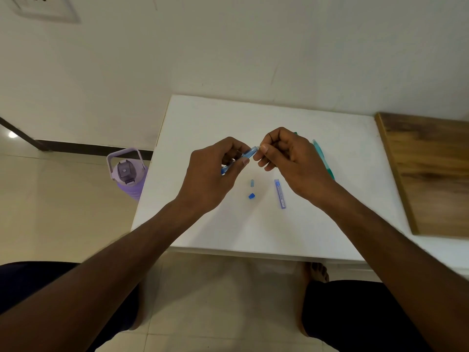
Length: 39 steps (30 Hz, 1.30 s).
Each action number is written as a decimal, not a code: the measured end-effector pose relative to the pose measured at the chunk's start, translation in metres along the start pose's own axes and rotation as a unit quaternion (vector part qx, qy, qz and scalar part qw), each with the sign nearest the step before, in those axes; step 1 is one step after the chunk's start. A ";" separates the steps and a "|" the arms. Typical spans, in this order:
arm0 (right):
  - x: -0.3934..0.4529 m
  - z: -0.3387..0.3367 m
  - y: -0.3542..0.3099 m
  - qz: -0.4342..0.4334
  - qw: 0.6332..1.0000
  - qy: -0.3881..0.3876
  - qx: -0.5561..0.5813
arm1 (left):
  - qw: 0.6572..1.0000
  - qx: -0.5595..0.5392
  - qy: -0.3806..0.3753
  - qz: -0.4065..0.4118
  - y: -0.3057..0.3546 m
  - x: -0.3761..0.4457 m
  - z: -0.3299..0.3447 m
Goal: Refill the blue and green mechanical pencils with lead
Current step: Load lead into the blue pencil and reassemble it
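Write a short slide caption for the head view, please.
Left hand holds the blue pencil, right hand pinches its top end.

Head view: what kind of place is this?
Probably a room at home, not a lab: a small white table against a plain wall, tiled floor, a purple water bottle on the floor beside it, and a wall socket.

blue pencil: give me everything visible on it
The blue mechanical pencil looks like translucent blue plastic. It is held above the white table, slanting from lower left to upper right. The left hand grips its barrel and hides the middle; the right hand pinches at its pale upper end. The tip is not clearly visible.
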State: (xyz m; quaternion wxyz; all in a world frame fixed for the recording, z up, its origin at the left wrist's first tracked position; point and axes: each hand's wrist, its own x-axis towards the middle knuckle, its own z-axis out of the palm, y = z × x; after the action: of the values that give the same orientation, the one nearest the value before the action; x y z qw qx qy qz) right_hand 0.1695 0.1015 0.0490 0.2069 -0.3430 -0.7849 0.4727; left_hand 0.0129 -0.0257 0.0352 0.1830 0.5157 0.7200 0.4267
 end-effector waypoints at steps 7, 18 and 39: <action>-0.003 -0.004 -0.004 -0.024 0.999 -0.015 -0.044 | 0.999 0.019 0.000 0.036 -0.003 0.000 0.001; -0.004 -0.019 -0.011 -0.008 0.993 -0.052 -0.105 | 0.996 0.059 -0.027 0.059 0.000 -0.001 -0.002; 0.013 0.038 0.025 0.085 0.936 -0.047 -0.337 | 0.998 0.001 0.050 -0.034 -0.009 0.003 -0.012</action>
State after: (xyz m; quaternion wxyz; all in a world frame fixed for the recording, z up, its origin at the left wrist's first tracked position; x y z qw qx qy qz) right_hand 0.1444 0.0967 0.0093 0.0012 -0.4353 -0.8751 0.2116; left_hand -0.0020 -0.0296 0.0353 0.1609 0.4689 0.7462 0.4444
